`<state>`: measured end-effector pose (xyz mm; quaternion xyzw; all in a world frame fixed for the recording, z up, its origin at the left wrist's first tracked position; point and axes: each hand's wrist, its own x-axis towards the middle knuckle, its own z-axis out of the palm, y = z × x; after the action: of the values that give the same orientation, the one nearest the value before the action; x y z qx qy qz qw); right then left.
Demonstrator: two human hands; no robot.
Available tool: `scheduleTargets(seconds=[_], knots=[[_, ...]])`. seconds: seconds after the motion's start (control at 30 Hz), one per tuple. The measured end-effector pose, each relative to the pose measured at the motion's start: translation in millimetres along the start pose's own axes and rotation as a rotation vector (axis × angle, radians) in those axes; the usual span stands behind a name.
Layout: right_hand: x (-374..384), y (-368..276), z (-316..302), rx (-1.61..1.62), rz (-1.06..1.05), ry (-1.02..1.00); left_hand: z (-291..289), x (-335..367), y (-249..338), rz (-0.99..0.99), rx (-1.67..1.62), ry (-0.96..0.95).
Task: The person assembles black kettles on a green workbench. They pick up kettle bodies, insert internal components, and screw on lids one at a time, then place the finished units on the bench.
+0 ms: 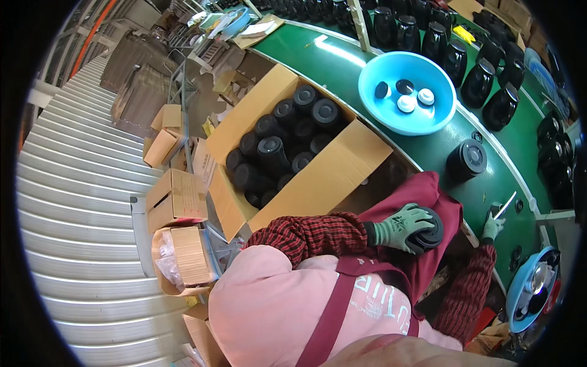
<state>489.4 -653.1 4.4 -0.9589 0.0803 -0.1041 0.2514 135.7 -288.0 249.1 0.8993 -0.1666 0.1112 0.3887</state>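
Left hand in a pale green glove [396, 232]: clamped on the side of a round black tub with rings on its top [433, 232].
Held black tub: over the lap, against the dark red cloth apron [422, 183].
Right hand in a pale green glove [493, 229]: well apart from the left hand, over the edge of the smooth green table [498, 174]; touching or just beside a thin white strip [506, 203]; cannot tell if closed on it.
White strip: slanted up and to the right.
Black tub with a ringed lid on the table [468, 159]: upright, between the right hand and the round light blue plastic bowl [422, 66].
Blue bowl: on the table, with two flat black discs [404, 86] and two round white pieces [426, 96] inside.
Big open brown cardboard box [318, 186]: just beside the table, left of the lap, full of many round black tubs [273, 153].
Shiny black rounded jars [477, 82]: in rows on the far side of the table.
Second light blue bowl [517, 290]: low at the right, with a shiny silver piece [539, 277] inside.
Small brown boxes [177, 196]: left of the big box.
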Motion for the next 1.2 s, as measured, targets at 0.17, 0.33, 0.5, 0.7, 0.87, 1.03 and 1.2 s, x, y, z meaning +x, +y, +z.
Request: scheduleTargets(seconds=[0.17, 0.33, 0.5, 0.7, 0.87, 1.03, 1.2], knots=[[-27.6, -29.2, -47.1, 0.378, 0.082, -0.355, -28.6, 11.0, 0.2, -0.077, -0.146, 0.036], [-101.0, -159.4, -172.4, 0.711, -0.189, -0.893, -68.9, 36.6, -25.2, -0.212, -0.069, 0.554], [-124.2, -204.1, -215.3, 0.572, -0.578, -1.092, -73.9, 98.7, 14.2, 0.020, 0.278, 0.023], [-168.5, -246.1, -229.4, 0.181, -0.828, -0.932, -36.1, 83.8, -56.8, -0.238, -0.072, -0.423], [-157.7, -207.4, -211.5, 0.020, -0.941, -0.852, -15.4, 87.2, -22.9, -0.155, 0.177, -0.274], [-189.1, -225.8, -234.6, 0.136, -1.172, -0.426, -19.7, 84.5, -56.9, -0.031, 0.009, -0.291], [-150.5, -236.2, -210.9, 1.151, -0.107, -0.947, -36.6, 91.4, -26.4, -0.057, 0.123, -0.445]])
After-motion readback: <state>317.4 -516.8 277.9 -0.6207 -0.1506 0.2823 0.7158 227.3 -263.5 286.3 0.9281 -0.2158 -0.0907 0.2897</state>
